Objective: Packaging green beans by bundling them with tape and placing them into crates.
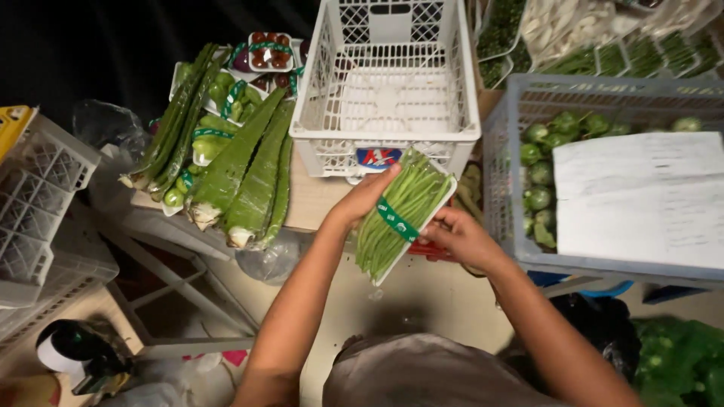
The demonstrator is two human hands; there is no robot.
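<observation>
Tray of green beans [403, 215] held tilted just below the white crate [386, 83], a green band label across its middle. Left hand [362, 200] clasps the tray's upper left edge; right hand [460, 237] grips its right side. Best kept level, both hands supporting the edges. A red-blue sticker sits on the crate's front; aloe leaves [241, 173] lie to its left, and a grey crate [603, 173] with white paper sheets [637, 196] stands to its right.

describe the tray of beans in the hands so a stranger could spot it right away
Below the empty white crate in the middle, the left hand and right hand hold a flat white tray of long green beans. Only it wears a green band across its wrapped middle.
</observation>
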